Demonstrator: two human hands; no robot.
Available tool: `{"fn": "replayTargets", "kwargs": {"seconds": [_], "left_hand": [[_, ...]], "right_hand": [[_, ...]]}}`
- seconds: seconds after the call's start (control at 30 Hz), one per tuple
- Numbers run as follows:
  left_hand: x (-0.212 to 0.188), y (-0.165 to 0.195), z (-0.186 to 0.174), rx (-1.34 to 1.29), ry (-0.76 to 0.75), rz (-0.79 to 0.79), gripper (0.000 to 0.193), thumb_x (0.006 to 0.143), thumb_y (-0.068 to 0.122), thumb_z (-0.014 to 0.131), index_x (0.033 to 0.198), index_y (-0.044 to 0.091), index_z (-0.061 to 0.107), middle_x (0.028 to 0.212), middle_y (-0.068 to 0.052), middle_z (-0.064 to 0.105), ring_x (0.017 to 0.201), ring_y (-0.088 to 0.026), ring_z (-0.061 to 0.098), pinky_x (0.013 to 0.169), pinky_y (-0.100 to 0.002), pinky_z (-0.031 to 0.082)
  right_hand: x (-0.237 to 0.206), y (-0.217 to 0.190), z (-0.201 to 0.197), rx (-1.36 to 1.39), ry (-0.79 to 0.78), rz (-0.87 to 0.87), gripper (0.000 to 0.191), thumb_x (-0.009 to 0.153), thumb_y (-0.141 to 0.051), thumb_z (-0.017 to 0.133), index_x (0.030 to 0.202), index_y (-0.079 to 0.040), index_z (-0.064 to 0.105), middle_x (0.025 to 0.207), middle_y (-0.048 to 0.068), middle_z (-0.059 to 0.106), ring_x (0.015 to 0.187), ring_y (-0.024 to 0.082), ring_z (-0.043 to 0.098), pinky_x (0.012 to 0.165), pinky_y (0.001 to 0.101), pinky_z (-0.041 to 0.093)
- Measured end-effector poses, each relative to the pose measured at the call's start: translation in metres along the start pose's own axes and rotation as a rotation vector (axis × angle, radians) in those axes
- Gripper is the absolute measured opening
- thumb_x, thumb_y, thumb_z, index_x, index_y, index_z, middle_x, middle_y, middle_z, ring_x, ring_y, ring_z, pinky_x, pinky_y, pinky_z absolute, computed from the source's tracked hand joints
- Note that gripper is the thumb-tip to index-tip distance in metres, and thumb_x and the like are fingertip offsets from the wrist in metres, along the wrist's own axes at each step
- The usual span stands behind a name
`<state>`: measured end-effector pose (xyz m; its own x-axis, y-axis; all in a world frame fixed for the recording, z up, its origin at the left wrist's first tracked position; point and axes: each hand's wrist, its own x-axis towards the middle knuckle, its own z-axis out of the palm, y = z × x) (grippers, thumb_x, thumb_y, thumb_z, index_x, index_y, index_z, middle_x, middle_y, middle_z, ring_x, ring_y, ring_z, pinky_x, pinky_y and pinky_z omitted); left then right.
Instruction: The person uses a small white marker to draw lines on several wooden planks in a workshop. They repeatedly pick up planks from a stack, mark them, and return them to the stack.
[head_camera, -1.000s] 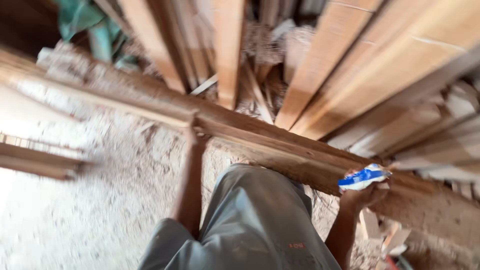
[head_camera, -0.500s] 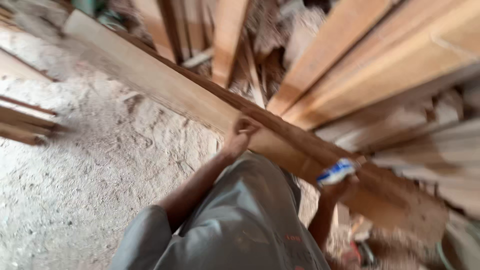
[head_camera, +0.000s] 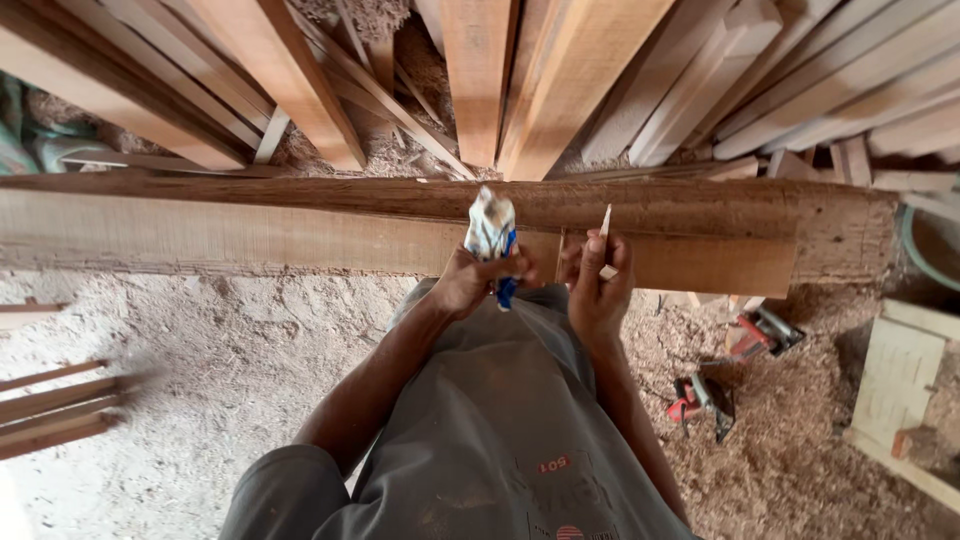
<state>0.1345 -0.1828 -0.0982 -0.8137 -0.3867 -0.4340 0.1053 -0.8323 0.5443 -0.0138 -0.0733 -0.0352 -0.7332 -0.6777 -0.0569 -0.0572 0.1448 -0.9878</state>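
Plank (head_camera: 300, 235) lies crosswise in the head view, just beyond both hands. Left hand (head_camera: 470, 285) has its fingers wrapped around a crumpled white-and-blue pouch (head_camera: 492, 232); right hand (head_camera: 598, 290) pinches a thin white stick (head_camera: 604, 225) against the plank's edge. Steadier marking probably needs the plank kept from sliding.

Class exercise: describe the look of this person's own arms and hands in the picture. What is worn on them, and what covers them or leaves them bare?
Both forearms are bare, with no sleeves reaching them. The left hand and the right hand wear no gloves, and no watch, ring or band shows. The arms are lean. Grey clothing with a small red marking covers the body below.
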Motion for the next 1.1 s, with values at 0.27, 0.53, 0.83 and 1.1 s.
{"fn": "replayTargets", "kwargs": {"seconds": [0.27,0.53,0.83,1.1], "left_hand": [[-0.006,0.017,-0.009,-0.11,-0.075,-0.047,0.037,0.087,0.017,0.077,0.121,0.008,0.066,0.105,-0.006,0.075,0.093,-0.019,0.071,0.089,-0.036,0.062],[-0.022,0.047,-0.024,0.447,-0.211,0.083,0.042,0.093,0.019,0.073,0.128,0.003,0.058,0.113,-0.012,0.074,0.106,-0.024,0.073,0.095,-0.04,0.062],[-0.023,0.04,-0.007,0.813,0.019,0.251,0.028,0.093,0.029,0.081,0.098,0.004,0.069,0.092,-0.008,0.074,0.08,-0.011,0.071,0.069,-0.031,0.061],[-0.023,0.053,0.004,1.151,0.259,0.282,0.034,0.086,0.028,0.086,0.076,0.005,0.063,0.062,-0.007,0.068,0.053,-0.009,0.061,0.05,-0.032,0.05]], "right_hand": [[-0.006,-0.013,-0.026,-0.454,-0.221,-0.001,0.028,0.11,-0.024,0.056,0.113,0.001,0.068,0.079,0.01,0.06,0.066,0.017,0.054,0.059,0.0339,0.044],[-0.006,-0.039,-0.019,-0.463,-0.355,0.115,0.03,0.106,-0.026,0.06,0.114,0.001,0.07,0.091,0.013,0.071,0.076,0.018,0.069,0.064,0.0328,0.053],[-0.008,-0.048,-0.017,-0.452,-0.388,0.062,0.027,0.104,-0.025,0.065,0.109,0.001,0.07,0.086,0.012,0.071,0.069,0.016,0.067,0.058,0.0319,0.05],[-0.015,-0.052,0.003,-0.451,-0.416,0.139,0.027,0.102,-0.024,0.065,0.109,0.001,0.073,0.072,0.009,0.069,0.053,0.013,0.058,0.047,0.0314,0.041]]}}
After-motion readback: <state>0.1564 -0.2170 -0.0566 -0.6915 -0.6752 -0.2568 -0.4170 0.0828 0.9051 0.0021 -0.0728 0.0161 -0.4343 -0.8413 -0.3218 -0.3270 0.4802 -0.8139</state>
